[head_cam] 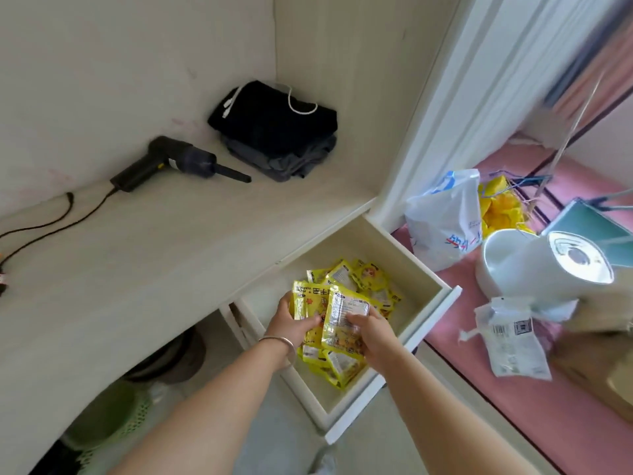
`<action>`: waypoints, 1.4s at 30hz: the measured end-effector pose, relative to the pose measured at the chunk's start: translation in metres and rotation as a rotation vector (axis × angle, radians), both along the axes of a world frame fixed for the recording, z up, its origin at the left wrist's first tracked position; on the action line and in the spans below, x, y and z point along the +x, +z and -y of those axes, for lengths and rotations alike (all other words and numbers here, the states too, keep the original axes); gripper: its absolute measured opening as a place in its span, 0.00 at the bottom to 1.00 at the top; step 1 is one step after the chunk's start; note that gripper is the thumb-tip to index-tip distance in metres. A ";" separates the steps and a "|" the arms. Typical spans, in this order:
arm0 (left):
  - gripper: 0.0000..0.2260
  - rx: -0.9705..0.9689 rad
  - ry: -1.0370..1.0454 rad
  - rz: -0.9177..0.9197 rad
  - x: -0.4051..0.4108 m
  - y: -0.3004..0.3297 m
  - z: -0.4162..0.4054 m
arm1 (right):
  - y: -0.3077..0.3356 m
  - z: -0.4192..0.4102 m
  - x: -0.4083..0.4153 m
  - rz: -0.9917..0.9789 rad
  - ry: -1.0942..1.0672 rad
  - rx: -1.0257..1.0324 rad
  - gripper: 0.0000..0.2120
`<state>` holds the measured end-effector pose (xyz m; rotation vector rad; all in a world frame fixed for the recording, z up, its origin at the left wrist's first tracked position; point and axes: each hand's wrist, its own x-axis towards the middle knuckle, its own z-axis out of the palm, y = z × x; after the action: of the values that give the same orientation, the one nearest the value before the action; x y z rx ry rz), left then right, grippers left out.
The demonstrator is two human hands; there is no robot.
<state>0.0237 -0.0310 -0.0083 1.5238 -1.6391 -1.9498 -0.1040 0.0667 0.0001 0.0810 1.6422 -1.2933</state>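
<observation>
My right hand (373,332) pinches a yellow packet (342,315), fingers curled over its printed face. My left hand (291,322) grips a second packet (306,299) touching it on the left. Both hang over the heap of packets (371,277) in the open drawer (394,248). Far left on the desktop (154,252) lie a black blower (185,162) and folded dark clothes (274,132).

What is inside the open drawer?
A loose pile of yellow packets in the drawer; the left grip and right grip each hold some. Whatever lies beneath the pile is covered.
</observation>
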 end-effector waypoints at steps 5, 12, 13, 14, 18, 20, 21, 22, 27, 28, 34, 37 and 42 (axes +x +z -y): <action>0.40 0.042 -0.017 0.140 -0.039 -0.040 -0.028 | -0.036 -0.025 -0.045 0.009 0.016 0.083 0.19; 0.39 -0.013 -0.075 0.324 -0.065 -0.085 -0.036 | -0.075 -0.022 -0.060 -0.042 0.135 0.221 0.30; 0.39 -0.024 -0.088 0.341 -0.067 -0.091 -0.036 | -0.077 -0.019 -0.059 -0.067 0.163 0.239 0.30; 0.39 -0.033 -0.092 0.358 -0.068 -0.096 -0.036 | -0.079 -0.015 -0.056 -0.101 0.195 0.260 0.31; 0.39 -0.038 -0.039 0.383 -0.071 -0.112 -0.035 | -0.091 0.000 -0.052 -0.219 0.267 0.326 0.30; 0.40 -0.042 -0.002 0.389 -0.072 -0.116 -0.032 | -0.098 0.005 -0.054 -0.251 0.299 0.351 0.30; 0.41 -0.055 0.009 0.406 -0.072 -0.117 -0.031 | -0.102 0.007 -0.055 -0.265 0.312 0.367 0.30; 0.42 -0.076 0.008 0.430 -0.072 -0.118 -0.029 | -0.105 0.007 -0.055 -0.277 0.320 0.382 0.31; 0.45 -0.184 -0.079 0.516 -0.070 -0.124 -0.024 | -0.114 0.008 -0.056 -0.437 0.392 0.490 0.35; 0.45 -0.202 -0.091 0.535 -0.069 -0.125 -0.024 | -0.116 0.008 -0.056 -0.481 0.412 0.515 0.36; 0.44 -0.338 -0.112 0.646 -0.065 -0.117 -0.030 | -0.106 0.006 -0.050 -0.653 0.474 0.564 0.35; 0.40 -0.495 -0.142 0.605 -0.066 -0.106 -0.042 | -0.092 -0.002 -0.041 -0.757 0.476 0.562 0.30; 0.31 -0.604 -0.461 0.406 -0.073 -0.084 -0.069 | -0.066 -0.025 -0.039 -0.751 0.316 0.469 0.25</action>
<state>-0.0494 0.0379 -0.0919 1.4230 -2.6285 -1.1253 -0.1433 0.0921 -0.0660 -0.4140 2.4541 -0.6975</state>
